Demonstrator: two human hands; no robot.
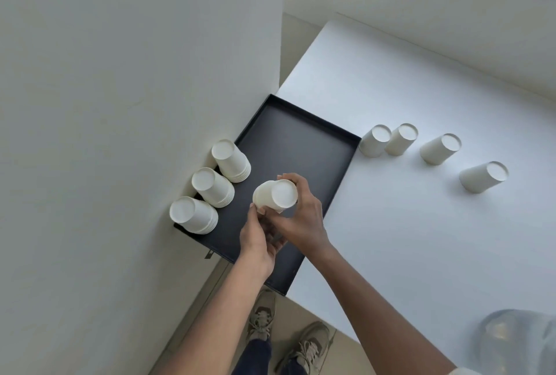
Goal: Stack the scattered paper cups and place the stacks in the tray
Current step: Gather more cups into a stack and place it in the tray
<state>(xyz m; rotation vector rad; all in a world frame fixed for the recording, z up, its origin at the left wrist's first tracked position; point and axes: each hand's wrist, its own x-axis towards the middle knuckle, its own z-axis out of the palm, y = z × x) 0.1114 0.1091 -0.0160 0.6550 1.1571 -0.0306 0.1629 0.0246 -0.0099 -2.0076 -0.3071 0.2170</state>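
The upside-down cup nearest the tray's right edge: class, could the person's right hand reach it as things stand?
Probably not at once: the right hand is holding the cup stack with the left hand. The table towards that cup lies bare.

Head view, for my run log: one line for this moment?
both hands hold cup stack over tray | three stacks in tray | four cups on table

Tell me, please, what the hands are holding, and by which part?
Both hands hold one upside-down cup stack above the tray: right hand around its side, left hand at its lower rim end.
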